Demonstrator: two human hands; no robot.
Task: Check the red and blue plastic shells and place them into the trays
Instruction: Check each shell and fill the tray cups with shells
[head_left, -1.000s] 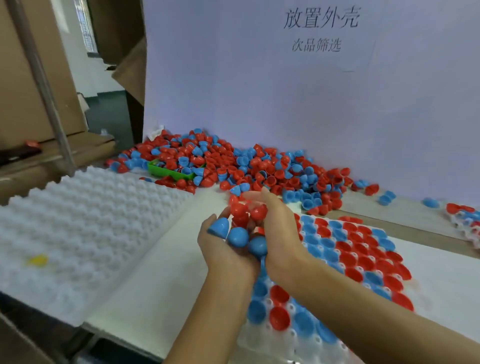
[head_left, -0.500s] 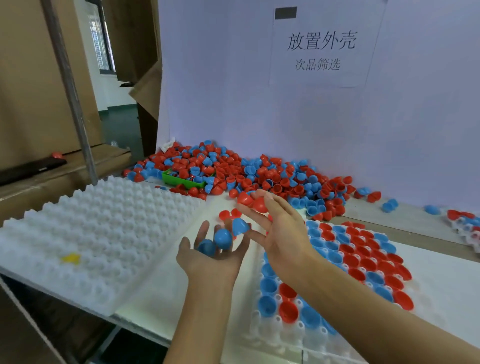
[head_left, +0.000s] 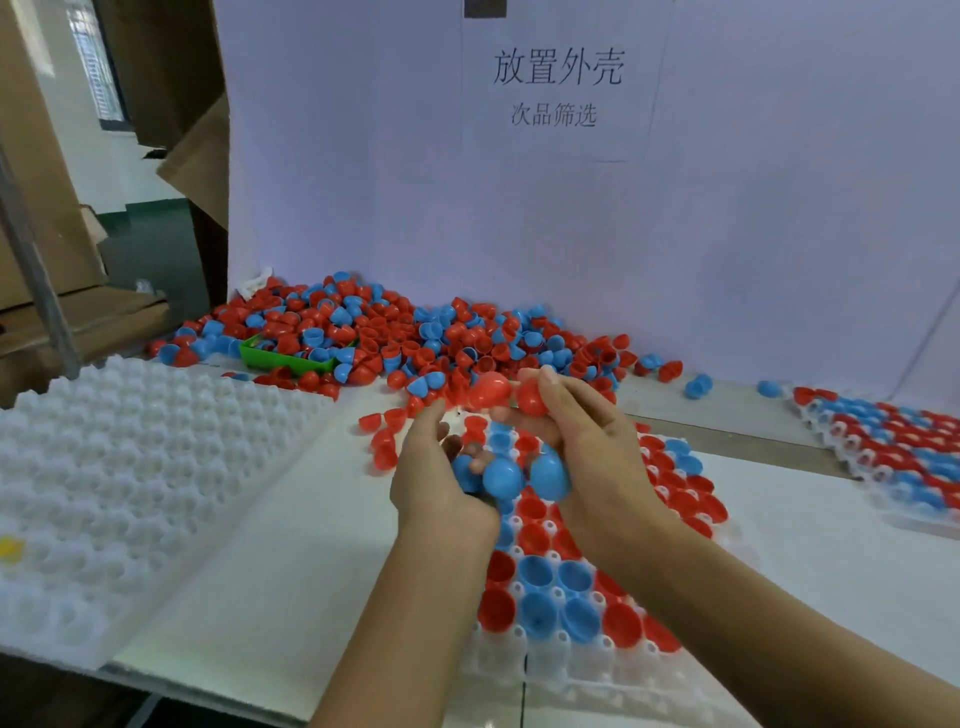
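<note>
Head cam, looking down at the bench (head_left: 291, 545). Both hands are up over the middle tray (head_left: 524, 670), close together. Left hand (head_left: 436, 483) is cupped with its fingers curled round a few blue shells (head_left: 501, 478), so it's grasping those. Right hand (head_left: 592, 457) has its fingers bent round a red shell (head_left: 530, 397) up at the tips, and another blue one (head_left: 550, 475) sits low against its palm, touching the left hand's bunch. One more red shell (head_left: 488, 391) shows just left of the pinched one; can't tell which hand has it, it's blurry.

Middle tray under the wrists is mostly filled, red and blue shells sitting open side up in its cups, mixed in rough stripes. Some cups at the near edge are bare.

Big loose pile (head_left: 415, 332) of red and blue shells lies at the back against the white wall, with a green tray (head_left: 260, 356) half buried on its left side. A few stray red ones (head_left: 387, 436) lie on the bench between the pile and the left hand.

Left side has a white foam tray (head_left: 130, 467) with a small yellow bit (head_left: 10, 545) on it. Far right there's another tray (head_left: 893, 441) packed with red and blue shells. Paper sign (head_left: 558, 88) with printed characters is stuck on the wall. Cardboard (head_left: 31, 156) stands off to the left.
</note>
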